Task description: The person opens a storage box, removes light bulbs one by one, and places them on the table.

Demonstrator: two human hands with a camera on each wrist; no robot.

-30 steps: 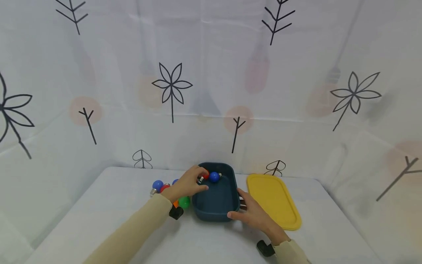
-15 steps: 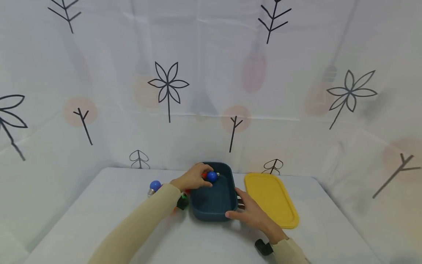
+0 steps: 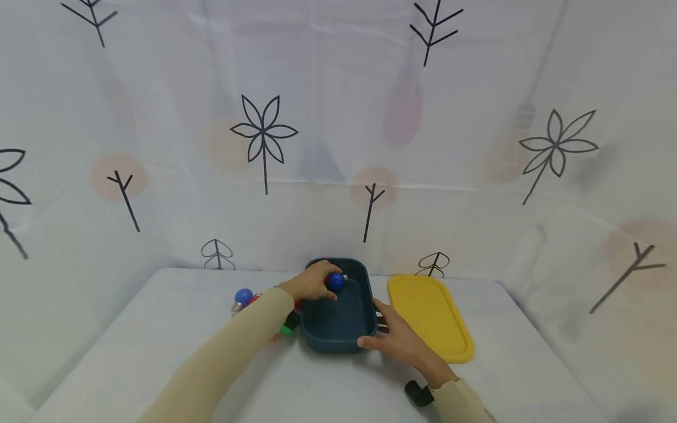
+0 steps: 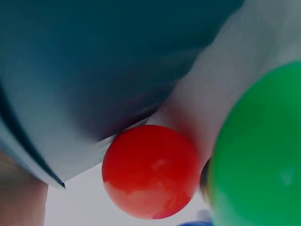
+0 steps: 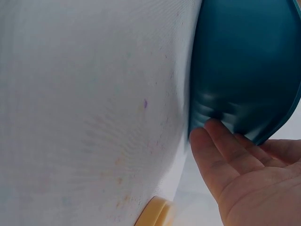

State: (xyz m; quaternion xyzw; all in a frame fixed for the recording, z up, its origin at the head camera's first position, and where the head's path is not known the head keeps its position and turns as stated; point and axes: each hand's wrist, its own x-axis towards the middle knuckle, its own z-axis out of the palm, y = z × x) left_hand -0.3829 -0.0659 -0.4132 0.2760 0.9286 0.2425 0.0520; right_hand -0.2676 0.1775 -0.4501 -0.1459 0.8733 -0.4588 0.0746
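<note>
A dark teal container [image 3: 338, 343] stands on the table, with a blue light bulb [image 3: 335, 282] at its far end and a sliver of a red bulb showing beside it. My left hand [image 3: 312, 282] reaches over the left rim. Its fingers arch above the two bulbs, covering most of the red one, while the thumb sticks out apart below the blue one. On the right, my right hand [image 3: 399, 338] rests against the container. The fingers [image 5: 225, 146] lie straight along the outer wall in the right wrist view, and the thumb touches the near right corner.
More coloured bulbs lie left of the container, partly behind the left sleeve: a blue bulb [image 3: 244, 296], a red bulb [image 4: 150, 172] close to the wall and a green bulb [image 4: 263, 155]. A yellow lid [image 3: 431, 320] lies flat to the right. Patterned cloth hangs behind.
My left hand has moved slightly right and deeper over the container, hiding most of the red bulb and its silver base. The right hand keeps its place on the container; the whole view drifts slightly.
</note>
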